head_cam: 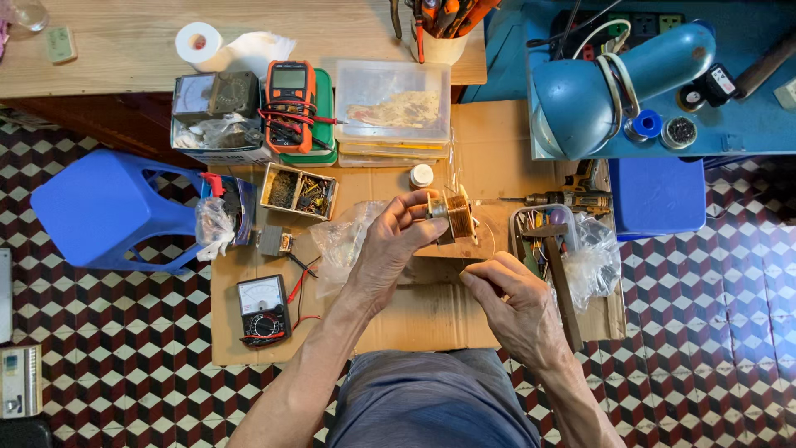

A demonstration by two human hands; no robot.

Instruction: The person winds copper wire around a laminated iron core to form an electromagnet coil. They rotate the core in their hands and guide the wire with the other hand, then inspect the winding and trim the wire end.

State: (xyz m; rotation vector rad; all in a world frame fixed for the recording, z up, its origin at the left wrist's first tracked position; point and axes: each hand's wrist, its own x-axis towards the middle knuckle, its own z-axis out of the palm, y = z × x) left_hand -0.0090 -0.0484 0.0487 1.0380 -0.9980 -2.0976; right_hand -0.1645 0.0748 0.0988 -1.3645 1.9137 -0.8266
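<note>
Fingers of left hand clamp copper-wound coil; right hand pinches thin wire over brown cardboard sheet beside clear plastic bags.

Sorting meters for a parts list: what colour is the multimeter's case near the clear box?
Orange multimeter, head view.

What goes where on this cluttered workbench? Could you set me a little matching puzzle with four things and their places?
Things:
1. copper wire coil
2. orange multimeter
3. blue plastic stool
4. blue desk lamp

Places:
A. on the tiled floor, far left
B. held in the left hand
C. upper right, on the blue bench
D. on a green tray, upper middle

Pairs: 1-B, 2-D, 3-A, 4-C
</note>
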